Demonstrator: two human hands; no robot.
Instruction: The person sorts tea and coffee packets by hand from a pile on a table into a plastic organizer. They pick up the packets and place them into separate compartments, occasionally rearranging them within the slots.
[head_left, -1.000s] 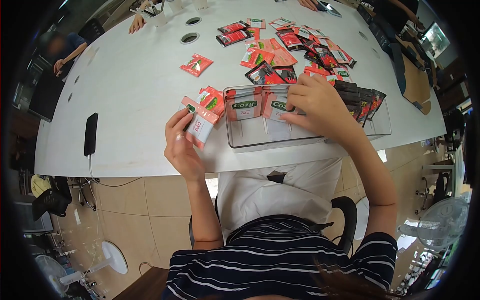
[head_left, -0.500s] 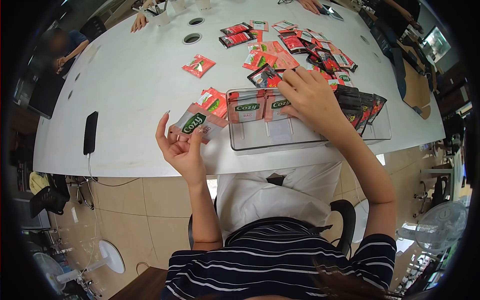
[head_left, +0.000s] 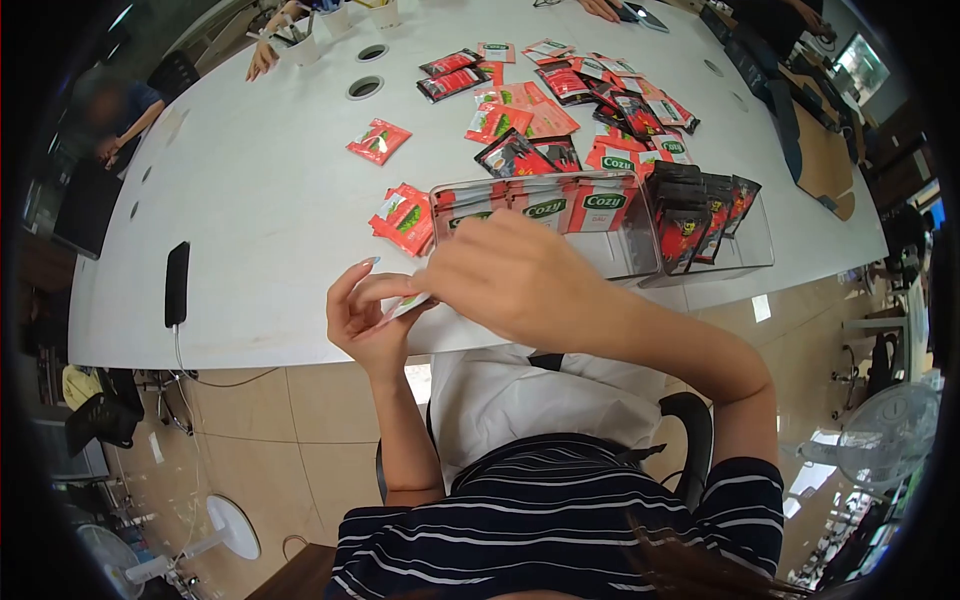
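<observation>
My left hand [head_left: 372, 322] pinches a Cozy tea sachet [head_left: 404, 305], tilted nearly edge-on, just in front of the clear box. Its fingers are curled with the thumb on the sachet. My right hand [head_left: 515, 275] reaches across to it, fingers closed at the sachet's right end; the fingertips are partly hidden. Behind the hands, the clear plastic box [head_left: 648, 262] holds three upright stacks of Cozy sachets [head_left: 602, 203] in a row; my right hand covers part of them. Black-and-red sachets [head_left: 690, 225] stand in the clear container on the right.
Loose peach-coloured sachets [head_left: 405, 220] lie left of the box, with a single one [head_left: 380, 141] farther back. A mixed pile of sachets [head_left: 570, 105] spreads behind the box. A black phone [head_left: 177, 284] with a cable lies at left. Cups of pens [head_left: 297, 46] and other people are across the table [head_left: 270, 250].
My right hand has left the Cozy stack in the box and moved left to the sachet in my left hand. A third Cozy stack now shows in the box. The sachet has turned edge-on.
</observation>
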